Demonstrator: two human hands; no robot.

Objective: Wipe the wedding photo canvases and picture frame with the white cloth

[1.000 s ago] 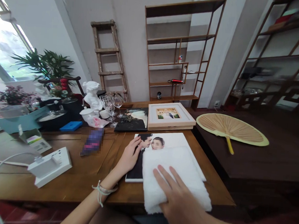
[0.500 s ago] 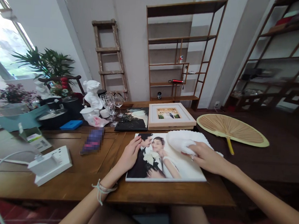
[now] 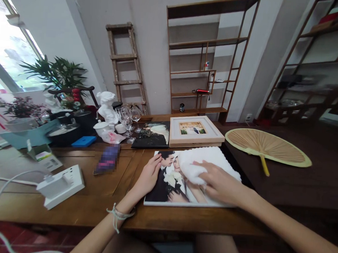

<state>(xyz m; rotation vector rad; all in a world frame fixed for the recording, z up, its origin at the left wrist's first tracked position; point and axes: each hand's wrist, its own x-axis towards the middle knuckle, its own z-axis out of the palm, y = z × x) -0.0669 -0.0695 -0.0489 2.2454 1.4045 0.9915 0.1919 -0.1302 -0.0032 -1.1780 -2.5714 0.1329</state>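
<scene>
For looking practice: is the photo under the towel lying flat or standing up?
Lying flat: the photo faces up on the table, left hand on its left side, towel over its right.

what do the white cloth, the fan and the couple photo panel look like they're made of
White cloth: soft, matt terry, perhaps cotton, judging by its fluffy pile and nubbly edge.
Fan: probably dried palm leaf, since tan ribs spread from the yellow handle; its pale yellow rim could be fabric.
Photo panel: smooth printed face with white edges; the core can't be told.
</scene>
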